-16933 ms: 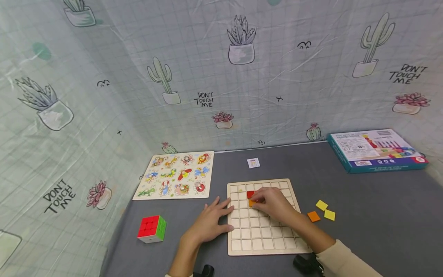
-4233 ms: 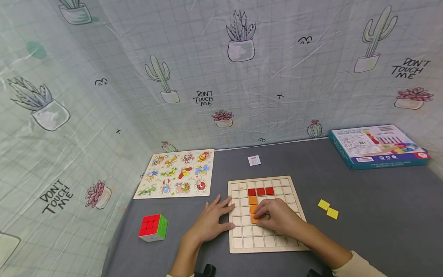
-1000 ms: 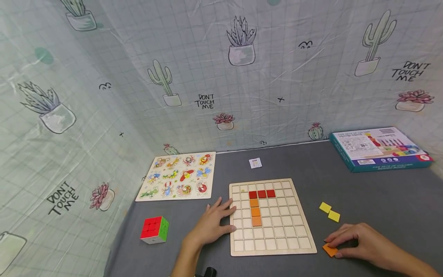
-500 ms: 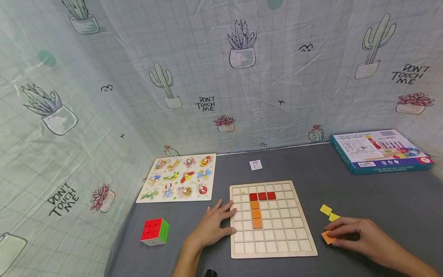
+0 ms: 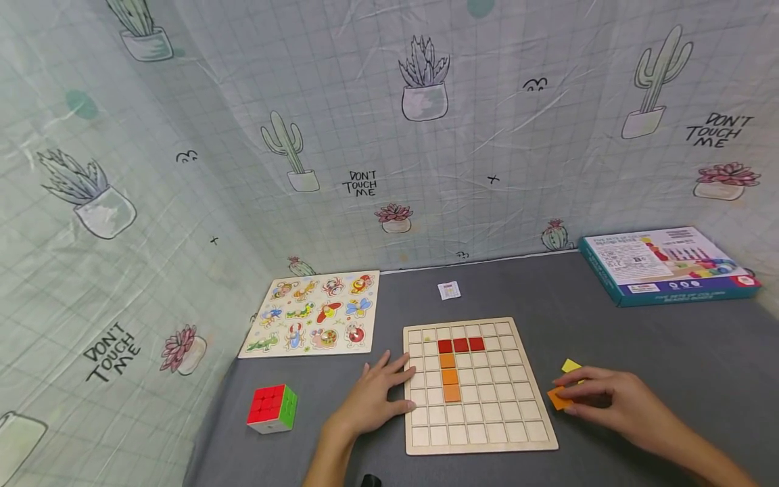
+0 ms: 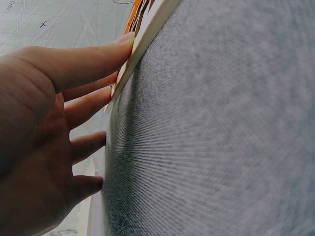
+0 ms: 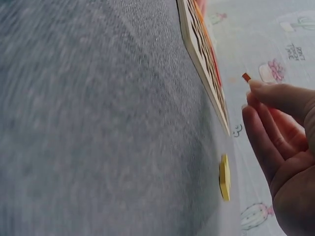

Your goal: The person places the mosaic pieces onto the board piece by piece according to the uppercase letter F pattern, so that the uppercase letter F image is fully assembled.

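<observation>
While the left hand (image 5: 371, 400) lies spread at the left edge of the gridded wooden board (image 5: 494, 412), fingers straight and thumb against the rim, the right hand (image 5: 615, 402) pinches a loose orange tile (image 5: 557, 399) between thumb and fingertips. That tile is off the table (image 5: 487, 301) (from the right wrist I can see a gap beneath it), just outside the board's right edge and near a yellow tile (image 5: 571, 365) that the hand partly covers. On the board, three red tiles (image 5: 460, 345) make a row, and three orange squares (image 5: 450, 376) form a column below the leftmost red. To my eye, the step in hand is bringing this piece to the grid. The next move calls for clearing the rim, squaring the tile over a bare cell, perhaps under the lowest orange, and only then loosening the pinch.
</observation>
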`<action>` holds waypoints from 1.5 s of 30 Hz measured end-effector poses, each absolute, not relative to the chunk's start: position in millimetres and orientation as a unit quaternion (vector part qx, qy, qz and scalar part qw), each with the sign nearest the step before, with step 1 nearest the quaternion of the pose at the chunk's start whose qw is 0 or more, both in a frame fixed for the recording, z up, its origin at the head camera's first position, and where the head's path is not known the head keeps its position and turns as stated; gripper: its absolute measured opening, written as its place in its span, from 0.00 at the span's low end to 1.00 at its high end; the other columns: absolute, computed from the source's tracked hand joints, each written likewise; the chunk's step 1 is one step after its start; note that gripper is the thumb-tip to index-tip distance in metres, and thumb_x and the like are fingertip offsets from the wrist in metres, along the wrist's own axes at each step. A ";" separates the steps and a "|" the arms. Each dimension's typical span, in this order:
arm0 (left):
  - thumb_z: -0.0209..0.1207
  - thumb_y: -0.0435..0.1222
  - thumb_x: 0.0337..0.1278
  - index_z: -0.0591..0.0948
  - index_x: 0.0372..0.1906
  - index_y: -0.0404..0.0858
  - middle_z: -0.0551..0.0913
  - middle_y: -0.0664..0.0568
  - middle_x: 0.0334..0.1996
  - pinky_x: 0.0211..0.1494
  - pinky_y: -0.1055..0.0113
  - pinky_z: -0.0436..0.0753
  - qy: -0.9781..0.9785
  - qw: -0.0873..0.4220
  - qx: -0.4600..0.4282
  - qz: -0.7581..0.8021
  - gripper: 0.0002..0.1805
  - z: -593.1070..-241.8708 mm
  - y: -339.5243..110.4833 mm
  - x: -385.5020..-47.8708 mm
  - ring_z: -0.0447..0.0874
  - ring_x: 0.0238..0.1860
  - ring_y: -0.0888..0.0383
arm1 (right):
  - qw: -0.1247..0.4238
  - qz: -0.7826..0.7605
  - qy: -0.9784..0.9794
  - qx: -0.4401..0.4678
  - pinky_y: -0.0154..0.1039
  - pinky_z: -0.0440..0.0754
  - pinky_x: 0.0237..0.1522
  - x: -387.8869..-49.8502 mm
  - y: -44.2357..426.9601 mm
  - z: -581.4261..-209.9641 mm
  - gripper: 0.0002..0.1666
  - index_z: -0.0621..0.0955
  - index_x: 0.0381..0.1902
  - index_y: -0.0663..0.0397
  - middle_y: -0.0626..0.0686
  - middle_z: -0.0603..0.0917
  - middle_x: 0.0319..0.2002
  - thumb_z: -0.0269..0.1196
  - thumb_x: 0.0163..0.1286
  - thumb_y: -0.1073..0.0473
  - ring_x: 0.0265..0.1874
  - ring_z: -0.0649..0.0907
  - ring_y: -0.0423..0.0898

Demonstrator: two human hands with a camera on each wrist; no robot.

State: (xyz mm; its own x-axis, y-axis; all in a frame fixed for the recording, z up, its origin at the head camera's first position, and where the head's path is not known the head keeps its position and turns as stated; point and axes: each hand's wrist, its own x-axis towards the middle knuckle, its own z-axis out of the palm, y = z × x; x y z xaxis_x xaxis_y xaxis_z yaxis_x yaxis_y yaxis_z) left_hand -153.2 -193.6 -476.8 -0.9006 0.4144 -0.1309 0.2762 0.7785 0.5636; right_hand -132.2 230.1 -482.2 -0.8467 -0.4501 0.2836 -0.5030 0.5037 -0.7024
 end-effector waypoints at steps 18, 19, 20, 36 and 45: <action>0.69 0.46 0.59 0.76 0.71 0.44 0.66 0.50 0.79 0.76 0.23 0.48 0.931 0.134 0.183 0.285 0.35 -478.6 -194.0 -154.3 0.51 0.83 0.35 | -0.039 0.444 -0.862 0.240 0.29 0.84 0.34 -146.6 151.8 -472.3 0.08 0.92 0.40 0.47 0.49 0.90 0.44 0.74 0.62 0.55 0.44 0.82 0.26; 0.69 0.46 0.59 0.76 0.71 0.44 0.66 0.50 0.79 0.76 0.23 0.47 0.932 0.133 0.182 0.285 0.35 -478.7 -194.1 -154.5 0.50 0.83 0.35 | -0.039 0.440 -0.864 0.242 0.28 0.85 0.34 -147.2 147.2 -471.8 0.08 0.92 0.39 0.46 0.48 0.90 0.43 0.74 0.62 0.55 0.44 0.82 0.26; 0.69 0.46 0.59 0.76 0.71 0.43 0.66 0.50 0.79 0.76 0.23 0.47 0.931 0.132 0.181 0.286 0.35 -478.8 -194.3 -154.8 0.50 0.83 0.35 | -0.038 0.438 -0.865 0.244 0.28 0.85 0.34 -147.5 142.6 -471.4 0.07 0.92 0.39 0.45 0.47 0.90 0.43 0.74 0.62 0.55 0.44 0.82 0.27; 0.69 0.47 0.59 0.76 0.71 0.45 0.66 0.51 0.79 0.76 0.23 0.48 0.934 0.132 0.177 0.281 0.35 -481.0 -194.4 -153.3 0.51 0.83 0.36 | -0.059 0.458 -0.833 0.306 0.28 0.85 0.35 -141.4 91.5 -477.0 0.06 0.92 0.34 0.46 0.42 0.90 0.38 0.77 0.58 0.55 0.39 0.83 0.29; 0.69 0.47 0.59 0.76 0.71 0.45 0.67 0.51 0.79 0.75 0.23 0.50 0.935 0.129 0.177 0.277 0.35 -481.1 -193.7 -153.5 0.52 0.82 0.36 | -0.038 0.432 -0.841 0.324 0.28 0.82 0.33 -139.8 82.7 -484.3 0.05 0.92 0.32 0.48 0.44 0.91 0.37 0.77 0.56 0.60 0.36 0.84 0.30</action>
State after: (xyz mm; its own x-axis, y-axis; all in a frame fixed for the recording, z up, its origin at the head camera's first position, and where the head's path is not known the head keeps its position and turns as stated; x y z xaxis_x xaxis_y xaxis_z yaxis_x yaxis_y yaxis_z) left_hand -153.5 -193.7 -481.1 -0.9041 0.4023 -0.1441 0.2587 0.7836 0.5649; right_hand -139.8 82.7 -484.3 -0.7870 -0.5777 0.2167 -0.5127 0.4169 -0.7505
